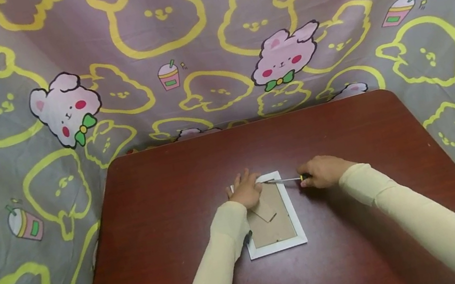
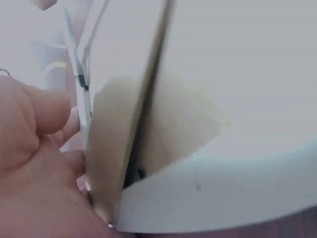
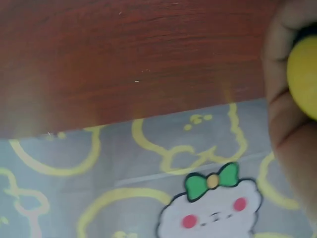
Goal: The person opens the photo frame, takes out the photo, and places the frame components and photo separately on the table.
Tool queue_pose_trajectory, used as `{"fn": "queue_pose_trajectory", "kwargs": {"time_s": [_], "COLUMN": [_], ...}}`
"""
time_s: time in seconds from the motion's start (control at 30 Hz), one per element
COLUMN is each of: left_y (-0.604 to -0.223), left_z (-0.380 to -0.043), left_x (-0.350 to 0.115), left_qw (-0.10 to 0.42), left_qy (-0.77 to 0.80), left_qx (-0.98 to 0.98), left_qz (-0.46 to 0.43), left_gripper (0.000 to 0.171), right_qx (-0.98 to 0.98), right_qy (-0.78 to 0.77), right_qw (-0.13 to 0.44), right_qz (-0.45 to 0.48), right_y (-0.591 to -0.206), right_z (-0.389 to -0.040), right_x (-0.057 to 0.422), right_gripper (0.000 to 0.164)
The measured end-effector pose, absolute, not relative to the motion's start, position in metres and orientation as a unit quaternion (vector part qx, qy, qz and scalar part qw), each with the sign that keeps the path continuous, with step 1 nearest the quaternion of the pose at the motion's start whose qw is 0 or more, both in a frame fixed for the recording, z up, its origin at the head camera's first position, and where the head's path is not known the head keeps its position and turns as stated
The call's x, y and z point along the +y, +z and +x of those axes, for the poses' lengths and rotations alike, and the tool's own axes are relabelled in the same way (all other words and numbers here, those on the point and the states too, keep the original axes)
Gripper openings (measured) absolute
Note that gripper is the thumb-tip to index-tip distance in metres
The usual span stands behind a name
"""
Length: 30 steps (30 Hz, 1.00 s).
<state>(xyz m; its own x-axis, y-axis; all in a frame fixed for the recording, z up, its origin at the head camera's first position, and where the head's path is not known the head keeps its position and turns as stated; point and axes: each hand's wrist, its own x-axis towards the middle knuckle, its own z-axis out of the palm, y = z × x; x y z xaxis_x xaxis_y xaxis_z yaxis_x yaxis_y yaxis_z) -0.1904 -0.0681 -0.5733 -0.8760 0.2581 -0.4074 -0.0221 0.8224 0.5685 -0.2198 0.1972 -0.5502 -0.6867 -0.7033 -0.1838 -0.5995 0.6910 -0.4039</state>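
Observation:
A white picture frame (image 1: 299, 223) lies back side up, showing its brown backing board (image 1: 284, 218) and a flap-like stand (image 1: 265, 209). My left hand (image 1: 246, 190) rests on the frame's upper left part, fingers stretched toward the far edge. In the left wrist view that hand (image 2: 39, 153) is beside the raised flap (image 2: 148, 89). My right hand (image 1: 326, 170) grips a screwdriver (image 1: 289, 180), whose shaft reaches left over the frame's far right corner. Its tip is near the far inner edge; contact is unclear. The right wrist view shows the yellow handle end (image 3: 304, 77) within the hand (image 3: 290, 129).
The frame lies on a reddish-brown table (image 1: 167, 213) with rounded far corners. A grey curtain (image 1: 213, 58) with yellow-outlined cartoon figures hangs behind and at both sides. A small dark object (image 1: 248, 237) shows by the left sleeve.

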Motion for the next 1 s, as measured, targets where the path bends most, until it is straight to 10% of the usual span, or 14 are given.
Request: {"fn": "queue_pose_trajectory", "kwargs": {"time_s": [1.0], "left_y": [-0.585], "left_z": [-0.193], "left_x": [-0.043], "left_qw": [0.174], "left_qy": [0.273], "left_qx": [0.946], "left_qz": [-0.016], "left_gripper": [0.029], "right_qx": [0.908], "right_qy": [-0.079], "right_qw": [0.020], "right_qz": [-0.410], "right_y": [-0.589], "right_z": [-0.190], "right_x": [0.192], "right_gripper": [0.016]}}
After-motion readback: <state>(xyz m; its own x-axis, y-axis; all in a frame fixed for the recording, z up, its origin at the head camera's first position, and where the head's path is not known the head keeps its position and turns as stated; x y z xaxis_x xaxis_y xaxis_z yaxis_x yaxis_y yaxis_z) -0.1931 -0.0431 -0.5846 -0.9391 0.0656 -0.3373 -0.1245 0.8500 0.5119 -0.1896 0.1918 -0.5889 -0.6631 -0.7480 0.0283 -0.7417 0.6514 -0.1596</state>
